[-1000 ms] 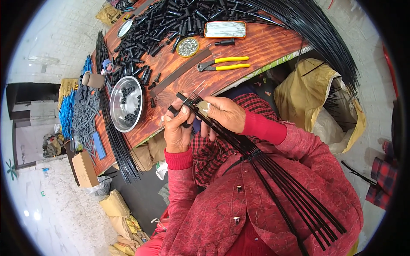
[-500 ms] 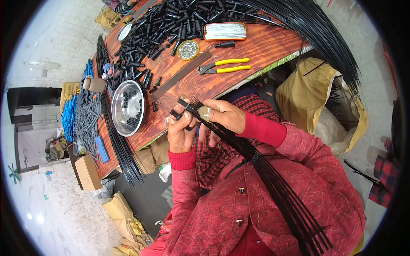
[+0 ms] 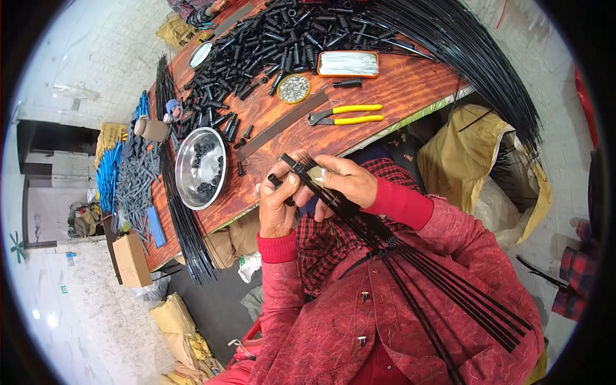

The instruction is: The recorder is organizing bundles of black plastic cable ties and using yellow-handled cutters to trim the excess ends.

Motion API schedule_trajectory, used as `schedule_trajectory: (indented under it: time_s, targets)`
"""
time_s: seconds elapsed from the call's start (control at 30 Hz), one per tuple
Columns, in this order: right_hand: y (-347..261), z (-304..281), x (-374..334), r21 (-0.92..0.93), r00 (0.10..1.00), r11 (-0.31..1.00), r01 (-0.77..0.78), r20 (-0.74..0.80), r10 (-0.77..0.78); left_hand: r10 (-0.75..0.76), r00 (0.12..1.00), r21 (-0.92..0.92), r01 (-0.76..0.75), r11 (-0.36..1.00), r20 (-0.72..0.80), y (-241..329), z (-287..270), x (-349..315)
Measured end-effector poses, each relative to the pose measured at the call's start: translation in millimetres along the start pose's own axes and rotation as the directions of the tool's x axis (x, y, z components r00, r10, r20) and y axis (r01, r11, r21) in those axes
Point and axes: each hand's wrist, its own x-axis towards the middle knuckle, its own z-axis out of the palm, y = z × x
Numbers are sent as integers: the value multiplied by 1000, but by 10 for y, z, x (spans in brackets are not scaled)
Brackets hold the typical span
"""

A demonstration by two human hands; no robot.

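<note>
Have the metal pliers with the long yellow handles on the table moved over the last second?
No. The yellow-handled metal pliers keep their place beside the long flat brown strip; the whole view has shifted, carrying both together.

From the person's head, one fisheye view looks steeply down, close over the left grip (image 3: 278,206) and right grip (image 3: 353,183); the jacket (image 3: 327,321) sits below, the surface (image 3: 407,83) farther off above.
</note>
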Motion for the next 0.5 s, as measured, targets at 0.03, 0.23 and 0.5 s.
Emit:
schedule_trajectory:
  time_s: [0.03, 0.23, 0.5]
  targets:
    - [-1, 2, -1, -2, 1000, 1000, -1, 4, 1, 4, 1000, -1, -4, 1000, -2, 1, 9, 5]
    - [34, -16, 9, 14, 999, 1000, -5, -53, 6, 4, 1000, 48, -3, 999, -29, 5, 72, 23]
    - [150, -104, 37, 116, 998, 993, 16, -59, -9, -31, 999, 46, 32, 998, -33, 11, 42, 83]
